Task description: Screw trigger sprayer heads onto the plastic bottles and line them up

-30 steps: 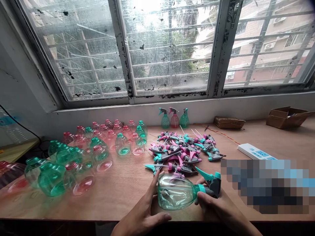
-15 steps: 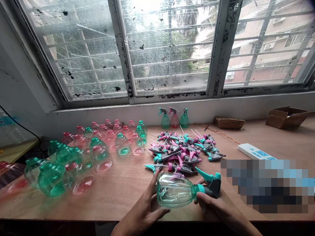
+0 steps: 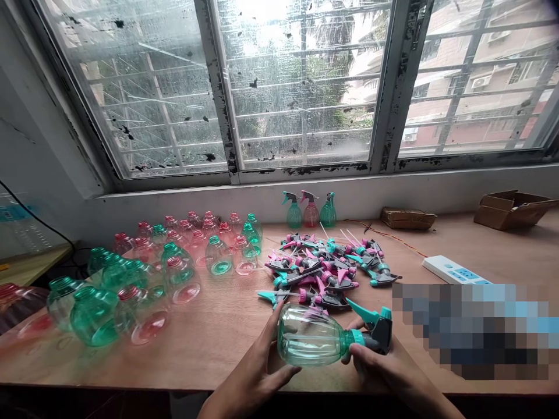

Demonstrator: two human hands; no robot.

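Note:
I hold a clear green spray bottle (image 3: 312, 339) on its side just above the wooden table's (image 3: 218, 343) front edge. My left hand (image 3: 257, 372) cups its base with fingers curled round the body. At the neck, my right hand (image 3: 379, 366) grips the teal collar and the black and teal trigger head (image 3: 375, 326). Just beyond the bottle lies a pile of loose pink, teal and black trigger heads (image 3: 325, 267).
Several open green and pink bottles (image 3: 166, 267) stand at the left. Three finished sprayers (image 3: 309, 210) stand by the wall under the window. A white power strip (image 3: 452, 270), a flat packet (image 3: 408, 218) and a cardboard box (image 3: 509, 208) lie to the right.
The bottle has shifted slightly up and left in my hands. The view has tilted a little. Nothing else on the table has moved.

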